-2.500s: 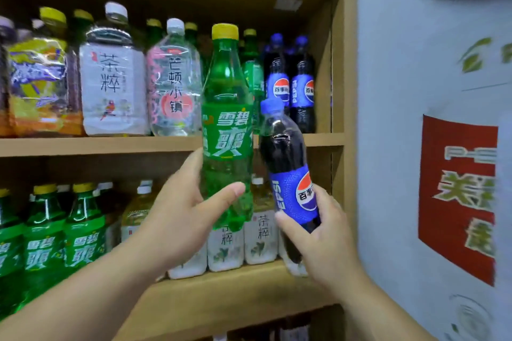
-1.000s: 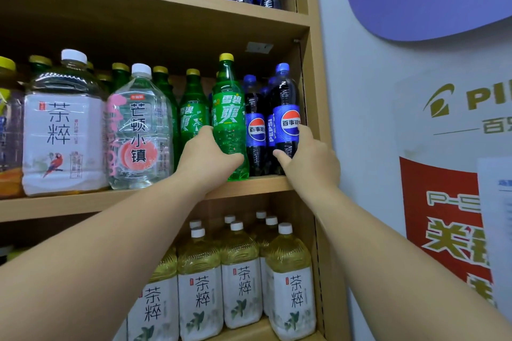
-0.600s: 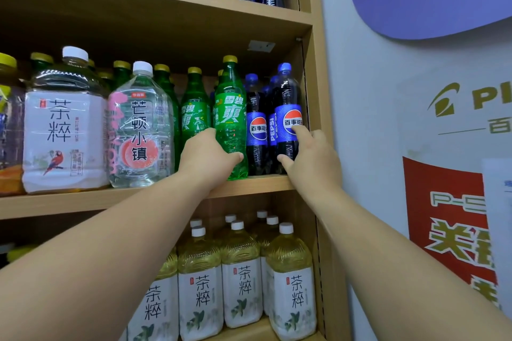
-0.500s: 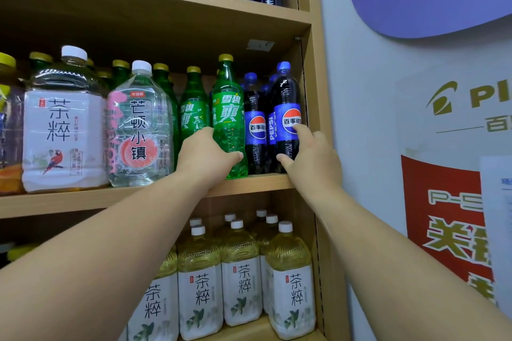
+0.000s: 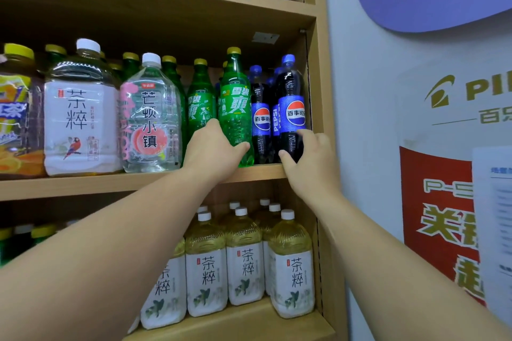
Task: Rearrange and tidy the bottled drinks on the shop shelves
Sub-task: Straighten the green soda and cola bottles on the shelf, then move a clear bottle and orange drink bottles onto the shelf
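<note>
Head view: the left hand (image 5: 213,147) grips the green bottle (image 5: 235,108), standing near the shelf wall (image 5: 318,77). The right hand (image 5: 307,158) grips the cola bottle (image 5: 291,108), just beside that wall. Full bottles are probably heavy and slippery, so holding them low looks best.

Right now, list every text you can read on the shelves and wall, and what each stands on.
"雪碧 爽": green bottle in the left hand.
"百事可", rest curving away: cola bottle in the right hand.
"PEPSI": rear cola bottle.
"茶粹": big tea bottle and lower-shelf tea bottles.
"芒顿小镇": clear bottle.
"PI", cut off: wall sign.
Small print on labels, white paper: too blurred.
</note>
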A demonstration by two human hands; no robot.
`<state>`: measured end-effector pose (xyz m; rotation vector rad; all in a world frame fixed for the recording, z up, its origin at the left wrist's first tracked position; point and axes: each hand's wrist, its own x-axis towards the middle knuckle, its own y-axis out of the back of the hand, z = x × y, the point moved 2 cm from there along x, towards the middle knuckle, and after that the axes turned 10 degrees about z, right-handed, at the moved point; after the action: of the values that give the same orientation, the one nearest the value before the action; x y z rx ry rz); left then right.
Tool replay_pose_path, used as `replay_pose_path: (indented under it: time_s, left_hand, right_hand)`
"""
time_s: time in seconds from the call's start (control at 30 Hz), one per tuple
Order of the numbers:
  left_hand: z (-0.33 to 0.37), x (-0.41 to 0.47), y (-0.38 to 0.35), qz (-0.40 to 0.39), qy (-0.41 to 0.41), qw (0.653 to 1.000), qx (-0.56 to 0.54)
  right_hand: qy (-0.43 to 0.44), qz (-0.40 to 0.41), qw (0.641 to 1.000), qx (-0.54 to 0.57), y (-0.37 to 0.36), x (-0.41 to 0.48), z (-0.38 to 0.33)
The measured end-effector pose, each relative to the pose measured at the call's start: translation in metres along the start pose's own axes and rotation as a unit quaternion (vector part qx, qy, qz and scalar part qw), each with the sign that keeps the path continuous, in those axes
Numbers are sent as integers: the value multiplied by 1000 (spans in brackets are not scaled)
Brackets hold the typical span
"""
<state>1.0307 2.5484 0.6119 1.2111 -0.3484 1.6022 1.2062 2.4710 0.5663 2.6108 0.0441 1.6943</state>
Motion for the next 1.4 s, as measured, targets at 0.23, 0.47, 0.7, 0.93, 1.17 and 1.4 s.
replay_pose_path:
  time_s: [0.23,0.47,0.7,0.93,1.17,1.4]
  left_hand:
    - [-52,-91,59,108,-168,974,-107]
    - [-184,-186,110,125,-40,991,-13]
    - [-300,-206,144,97,125,979,129]
    - [-340,-195,148,60,206,973,89]
    - [-348,-169,157,16,138,985,101]
    - [-315,-155,176,63,10,994,90]
  right_hand:
    - [93,58,989,102,9,-82,-37]
    - [12,-156,965,209,-41,-193,-77]
    - [-82,-405,878,243,-110,-267,-140]
    - [-134,-442,850,253,-161,-297,-198]
    - [-180,-430,855,228,-194,-306,-211]
    - [-70,-287,921,253,-153,-274,-222]
